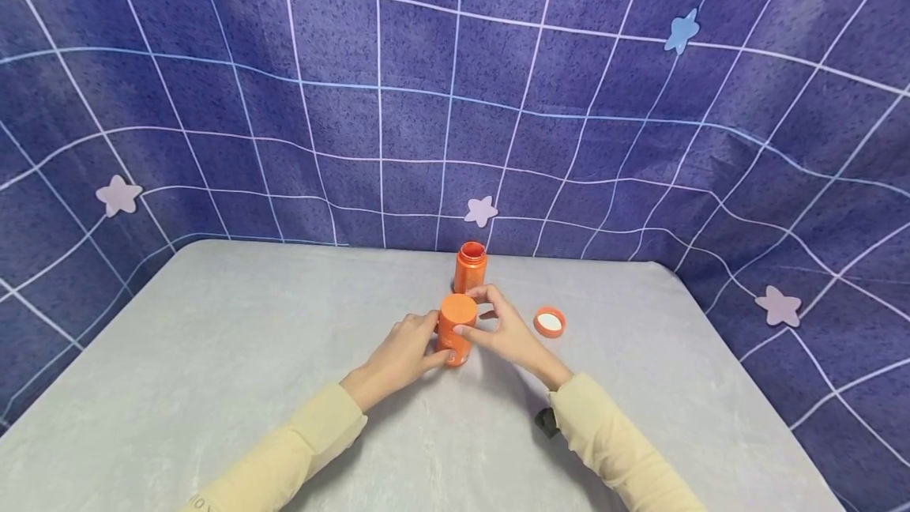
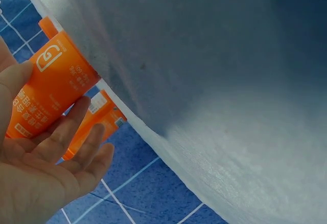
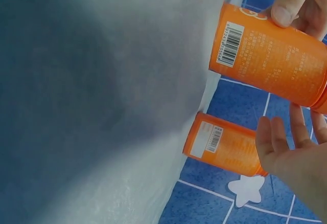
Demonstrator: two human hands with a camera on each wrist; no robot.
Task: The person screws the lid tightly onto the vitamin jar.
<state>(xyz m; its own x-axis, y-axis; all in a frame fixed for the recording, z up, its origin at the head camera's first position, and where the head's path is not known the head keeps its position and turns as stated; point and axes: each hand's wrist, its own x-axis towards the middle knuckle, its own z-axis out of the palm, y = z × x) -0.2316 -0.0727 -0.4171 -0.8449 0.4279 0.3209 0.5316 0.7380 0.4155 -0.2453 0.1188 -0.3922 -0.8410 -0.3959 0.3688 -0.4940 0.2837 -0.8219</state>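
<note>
A capped orange bottle (image 1: 453,338) (image 2: 53,83) (image 3: 271,55) stands upright on the grey table. My left hand (image 1: 401,350) (image 2: 46,168) grips its body from the left, thumb on the near side. From the right, my right hand (image 1: 508,330) (image 3: 294,157) holds the top around the orange cap (image 1: 458,309), with thumb in front and fingers behind. Just behind stands a second orange bottle (image 1: 470,269) (image 2: 94,127) (image 3: 222,144), uncapped, its mouth facing up. To the right of my right hand, a loose orange lid (image 1: 550,322) lies with its white inside up.
A small dark object (image 1: 547,422) lies beside my right sleeve, partly covered by it. The grey table (image 1: 284,314) reaches back to a blue curtain (image 1: 398,125) with grid lines and stars.
</note>
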